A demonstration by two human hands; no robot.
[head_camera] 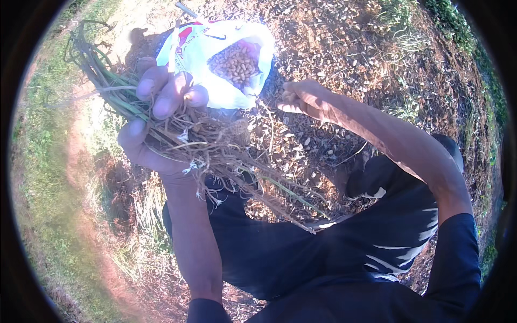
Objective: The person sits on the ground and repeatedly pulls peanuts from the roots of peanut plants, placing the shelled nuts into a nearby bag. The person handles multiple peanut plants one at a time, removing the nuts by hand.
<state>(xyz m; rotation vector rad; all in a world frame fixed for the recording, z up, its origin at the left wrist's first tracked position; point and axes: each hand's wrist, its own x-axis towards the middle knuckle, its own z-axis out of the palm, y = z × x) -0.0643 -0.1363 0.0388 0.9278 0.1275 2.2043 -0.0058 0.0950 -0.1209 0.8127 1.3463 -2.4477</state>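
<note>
My left hand (161, 109) is closed around a bundle of uprooted plants (202, 141), its green stems pointing to the upper left and its tangled roots hanging over my wrist towards my lap. Beyond it stands a white plastic sack (190, 52) with red print, its mouth open on a heap of what look like unshelled peanuts (236, 64). To the right of the sack, low over the ground, is my right hand (301, 99), fingers bent downward. Whether anything is between those fingers cannot be made out.
Dry leaf litter (335, 52) covers the ground around the sack. My bent legs in dark trousers (299, 250) and a dark shoe (361, 181) are close below. Grass (44, 181) and a strip of reddish bare soil (87, 218) run along the left; green plants (452, 24) edge the upper right.
</note>
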